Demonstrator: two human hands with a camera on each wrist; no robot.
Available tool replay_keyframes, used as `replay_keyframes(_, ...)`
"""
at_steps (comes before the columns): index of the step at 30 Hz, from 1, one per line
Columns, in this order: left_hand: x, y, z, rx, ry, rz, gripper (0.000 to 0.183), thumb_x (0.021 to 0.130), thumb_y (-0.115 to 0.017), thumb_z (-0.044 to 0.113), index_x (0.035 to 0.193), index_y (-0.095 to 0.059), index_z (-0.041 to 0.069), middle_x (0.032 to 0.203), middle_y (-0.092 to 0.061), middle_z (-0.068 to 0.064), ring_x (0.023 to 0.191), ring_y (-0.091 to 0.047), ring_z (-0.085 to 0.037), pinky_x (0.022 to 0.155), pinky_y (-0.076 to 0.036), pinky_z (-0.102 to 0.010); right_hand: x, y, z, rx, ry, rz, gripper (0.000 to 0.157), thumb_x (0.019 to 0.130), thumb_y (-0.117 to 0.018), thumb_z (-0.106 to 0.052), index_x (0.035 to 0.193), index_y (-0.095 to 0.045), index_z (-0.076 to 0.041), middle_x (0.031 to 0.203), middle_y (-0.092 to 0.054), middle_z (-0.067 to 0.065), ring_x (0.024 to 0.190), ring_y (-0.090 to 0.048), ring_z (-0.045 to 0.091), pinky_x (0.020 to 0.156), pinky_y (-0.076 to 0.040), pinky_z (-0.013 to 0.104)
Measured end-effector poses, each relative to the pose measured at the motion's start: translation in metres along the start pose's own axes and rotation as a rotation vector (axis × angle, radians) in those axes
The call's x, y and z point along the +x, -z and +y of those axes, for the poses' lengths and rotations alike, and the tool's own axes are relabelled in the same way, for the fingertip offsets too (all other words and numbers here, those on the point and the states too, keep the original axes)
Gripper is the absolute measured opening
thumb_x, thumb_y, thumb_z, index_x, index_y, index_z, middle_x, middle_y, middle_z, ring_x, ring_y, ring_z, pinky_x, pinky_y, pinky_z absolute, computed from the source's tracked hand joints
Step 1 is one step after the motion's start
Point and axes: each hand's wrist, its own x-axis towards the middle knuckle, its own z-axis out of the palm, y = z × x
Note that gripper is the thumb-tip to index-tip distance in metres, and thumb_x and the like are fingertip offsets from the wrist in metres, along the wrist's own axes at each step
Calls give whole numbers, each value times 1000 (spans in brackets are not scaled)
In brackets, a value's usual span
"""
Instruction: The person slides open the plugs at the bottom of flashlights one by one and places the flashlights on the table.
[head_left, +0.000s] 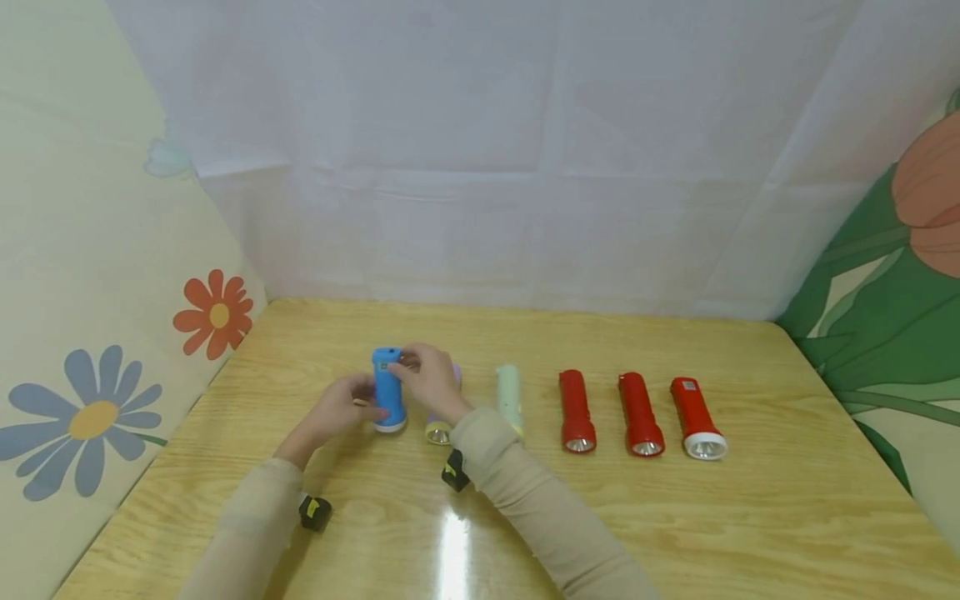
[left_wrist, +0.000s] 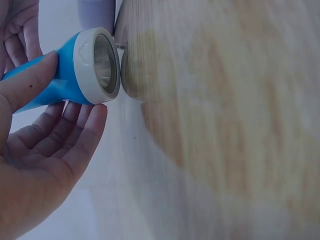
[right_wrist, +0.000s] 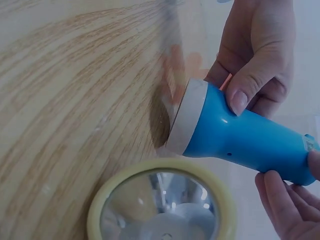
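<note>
A blue flashlight (head_left: 387, 392) with a white head rim is between both hands at the left of the row. Its head points down toward the table, and its white rim (right_wrist: 189, 117) meets or nearly meets the wood. My left hand (head_left: 341, 408) grips it near the head, thumb on one side and fingers on the other. At the tail end, my right hand (head_left: 431, 379) pinches it between thumb and fingers. Right beside it lies a purple flashlight with a yellow rim (head_left: 438, 432), its body mostly hidden behind the right hand.
To the right lie a pale green flashlight (head_left: 508, 390), partly behind the right sleeve, two red flashlights (head_left: 576, 404) and a red one with a white rim (head_left: 696, 417). A white cloth (head_left: 480, 167) hangs behind the wooden table (head_left: 787, 500).
</note>
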Motion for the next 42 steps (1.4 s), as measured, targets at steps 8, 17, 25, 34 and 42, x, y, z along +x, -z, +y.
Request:
replay_keyframes(8, 6, -2, -8, 13, -31, 9, 39, 75, -72, 7, 108, -56, -7, 97, -62, -12, 90, -58, -25, 81, -48, -41, -4, 0, 0, -28, 27, -12, 30, 86, -62, -18, 111, -58, -2, 103, -64, 11, 90, -62, 19, 76, -49, 23)
replay_keyframes(17, 7, 0, -8, 64, -37, 4, 32, 74, -72, 5, 100, -57, -5, 92, -60, -9, 88, -57, -23, 83, -48, -41, -8, 3, 0, -60, 95, -35, 34, 86, -63, -18, 114, -57, 0, 103, -65, 13, 90, -63, 20, 76, -49, 23)
replay_keyframes(25, 8, 1, -8, 56, -7, -7, 35, 72, -74, 5, 99, -56, -5, 95, -60, -12, 91, -58, -27, 82, -49, -40, -11, 3, 2, -67, 158, -53, 31, 85, -63, -16, 111, -59, 0, 101, -65, 12, 88, -63, 19, 74, -49, 19)
replay_keyframes(34, 9, -1, -9, 103, -9, -8, 48, 70, -76, 6, 112, -56, -2, 102, -62, -13, 94, -59, -29, 82, -48, -42, -15, 2, 0, -58, 182, -62, 30, 85, -64, -16, 110, -59, -1, 101, -65, 10, 87, -63, 17, 74, -48, 17)
replay_keyframes(42, 8, 0, -10, 69, -49, -7, 49, 67, -76, 0, 112, -55, -5, 103, -62, -17, 94, -59, -32, 80, -49, -40, -18, 2, -2, -72, 179, -67, 29, 83, -65, -15, 108, -60, -2, 101, -65, 9, 87, -62, 16, 73, -48, 17)
